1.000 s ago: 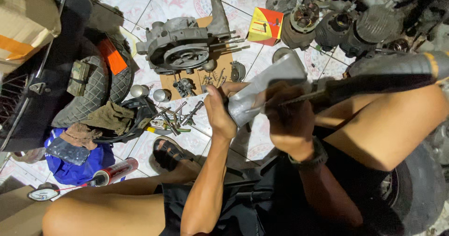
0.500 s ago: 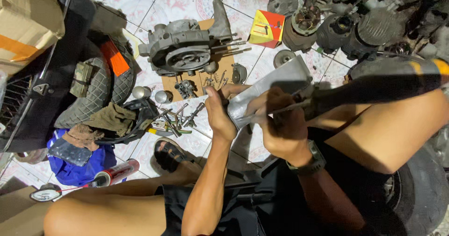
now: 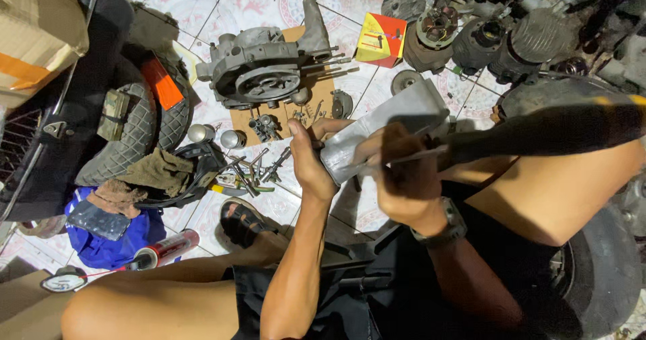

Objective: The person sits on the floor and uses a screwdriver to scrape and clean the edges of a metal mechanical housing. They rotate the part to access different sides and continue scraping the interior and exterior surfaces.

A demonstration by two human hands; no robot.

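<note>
Two hands over patterned floor tiles (image 3: 256,3) strewn with engine parts: left hand (image 3: 311,165) clamped on grey metal casing (image 3: 390,121) above the lap, right hand (image 3: 407,178) gripping a thin tool (image 3: 417,155) against it.

Matt grey cast-metal part (image 3: 390,128); glossy patterned floor tiles (image 3: 249,7).

the person's arms are bare to the elbow and beyond – no sleeves, no gloves on the left hand (image 3: 311,166) or the right hand (image 3: 404,178). just behind the right hand's grip, a dark wristwatch (image 3: 447,227) with a thick band circles the wrist. black shorts (image 3: 363,299) cover the lap below the forearms – loose, creased fabric. both legs are bare, and a dark strapped sandal (image 3: 242,222) sits on the foot left of the left forearm.
</note>
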